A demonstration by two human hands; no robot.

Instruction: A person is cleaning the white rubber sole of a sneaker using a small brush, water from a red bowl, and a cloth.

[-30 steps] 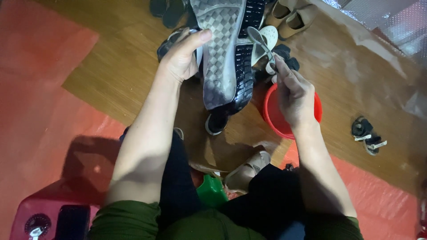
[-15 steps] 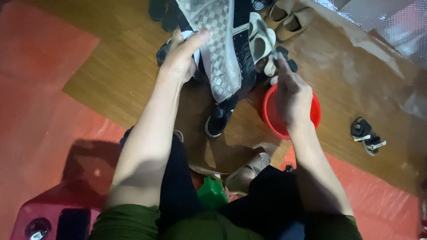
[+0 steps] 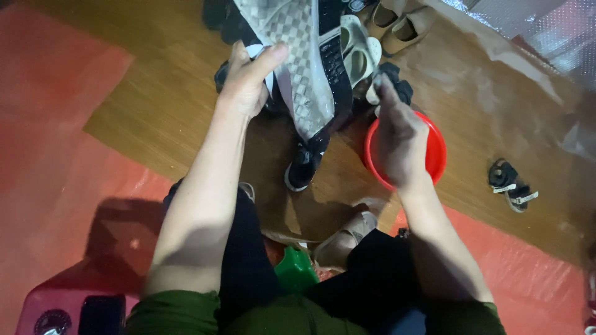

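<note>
Stool: a red plastic stool (image 3: 37, 310) sat at the lower left, nearest the camera, with a dark flat object (image 3: 102, 313) lying on it.
Green item: a green plastic object (image 3: 295, 270) showed between the person's knees.
Beige shoe: a beige shoe (image 3: 344, 239) lay on the floor just beyond the green item.
Floor: a wood-pattern mat (image 3: 155, 111) lay over red sheeting (image 3: 49, 155).
Basin: a red basin (image 3: 434, 155) stood on the mat, under the right hand.
Right hand: the right hand (image 3: 400, 139) hovered over the basin, fingers (image 3: 383, 87) curled shut on a small pale item (image 3: 372, 94); what it was could not be told.
Left hand: the left hand (image 3: 248, 84) gripped the edge of the sneaker, thumb pressed against the sole, fingers wrapped behind it.
Sneaker: a dark sneaker (image 3: 304, 68) was held upright above the mat, its grey patterned sole facing the camera, heel end down.
Small sandals: a pair of small dark sandals (image 3: 512, 186) lay on the mat at the right, well apart from the basin.
Far shoes: a pale sandal (image 3: 357, 53) and tan shoes (image 3: 400, 25) lay at the top edge.
</note>
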